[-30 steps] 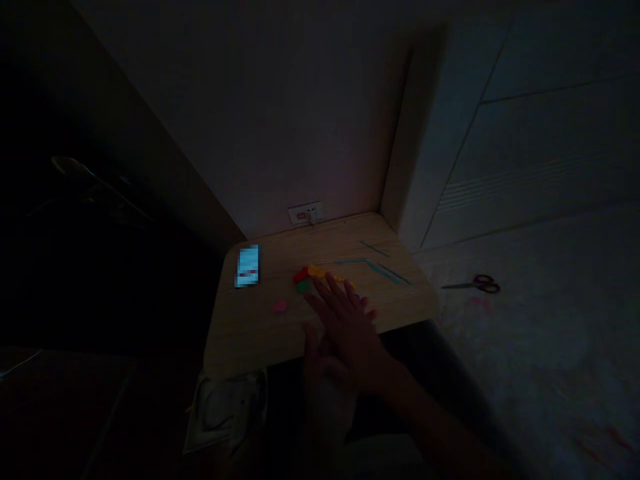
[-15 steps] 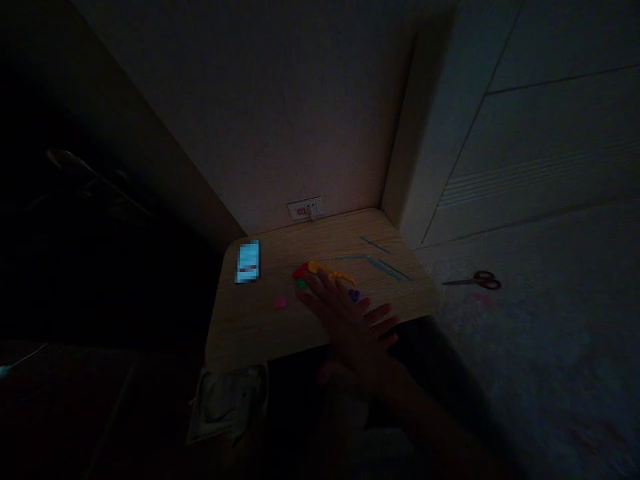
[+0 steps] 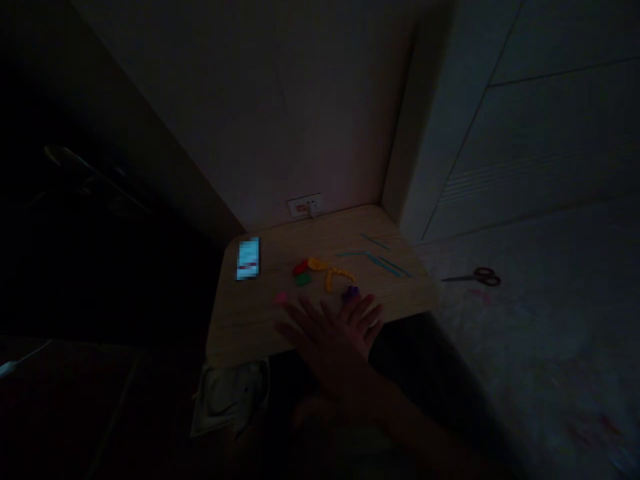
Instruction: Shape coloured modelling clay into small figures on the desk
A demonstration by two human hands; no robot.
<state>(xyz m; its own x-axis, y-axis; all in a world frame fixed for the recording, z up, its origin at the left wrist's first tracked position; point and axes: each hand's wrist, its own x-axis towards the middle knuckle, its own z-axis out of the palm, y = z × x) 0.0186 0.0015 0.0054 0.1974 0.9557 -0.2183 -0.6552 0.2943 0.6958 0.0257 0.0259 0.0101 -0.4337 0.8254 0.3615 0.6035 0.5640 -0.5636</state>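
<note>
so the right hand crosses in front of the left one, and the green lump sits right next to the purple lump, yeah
Not quite: the head view shows the green lump next to the red lump; the purple lump is farther right, near the left hand's fingers. The right hand does cross in front of the left hand.

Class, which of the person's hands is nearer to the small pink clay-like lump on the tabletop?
Right. The right hand has its fingertips close beside the small pink clay-like lump; the left hand, partly covered by the right, is farther off, to the lump's right.
</note>
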